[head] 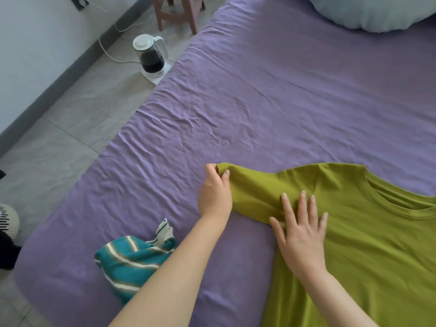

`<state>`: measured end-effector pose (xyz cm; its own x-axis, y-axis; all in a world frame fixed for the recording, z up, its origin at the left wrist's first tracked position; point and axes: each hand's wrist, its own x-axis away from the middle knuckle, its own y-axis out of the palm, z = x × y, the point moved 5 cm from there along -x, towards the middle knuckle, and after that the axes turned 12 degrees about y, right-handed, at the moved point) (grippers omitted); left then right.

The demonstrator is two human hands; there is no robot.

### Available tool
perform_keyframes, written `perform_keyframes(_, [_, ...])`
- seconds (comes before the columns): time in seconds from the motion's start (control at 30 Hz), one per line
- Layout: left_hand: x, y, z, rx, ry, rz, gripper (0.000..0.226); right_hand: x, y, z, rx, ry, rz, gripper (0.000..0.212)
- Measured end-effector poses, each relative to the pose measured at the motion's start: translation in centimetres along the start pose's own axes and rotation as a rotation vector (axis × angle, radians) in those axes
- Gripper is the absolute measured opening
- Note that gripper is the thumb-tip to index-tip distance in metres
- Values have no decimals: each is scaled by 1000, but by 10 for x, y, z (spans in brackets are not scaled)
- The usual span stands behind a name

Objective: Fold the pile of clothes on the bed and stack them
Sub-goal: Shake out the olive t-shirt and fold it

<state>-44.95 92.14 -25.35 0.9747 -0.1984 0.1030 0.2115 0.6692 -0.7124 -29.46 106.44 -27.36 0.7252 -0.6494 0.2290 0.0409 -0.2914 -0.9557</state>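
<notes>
An olive-green T-shirt lies spread flat on the purple bed sheet, its neckline toward the right. My left hand pinches the end of the shirt's left sleeve between thumb and fingers. Flat on the cloth near the armpit, my right hand presses down with its fingers spread. A teal garment with white and brown stripes lies crumpled at the bed's near left, partly hidden behind my left forearm.
A pale pillow lies at the bed's far right. On the tiled floor to the left stand a glass kettle on a white base with its cord, and a wooden stool. A round fan sits at the left edge.
</notes>
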Motion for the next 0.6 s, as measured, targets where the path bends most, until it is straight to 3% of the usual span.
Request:
perform_keyframes(0.13, [-25, 5, -10, -264, 62, -42, 29, -3, 21, 13, 30, 228, -127, 68])
perform_keyframes(0.3, [-19, 14, -25, -507, 100, -134, 34, -7, 23, 11, 126, 148, -164, 81])
perform_keyframes(0.5, [49, 4, -28, -1, -231, 117, 62, 53, 13, 45, 168, 60, -187, 75])
perform_keyframes(0.6, [117, 13, -24, -52, -313, -66, 54, 101, 6, 68, 141, 114, -171, 65])
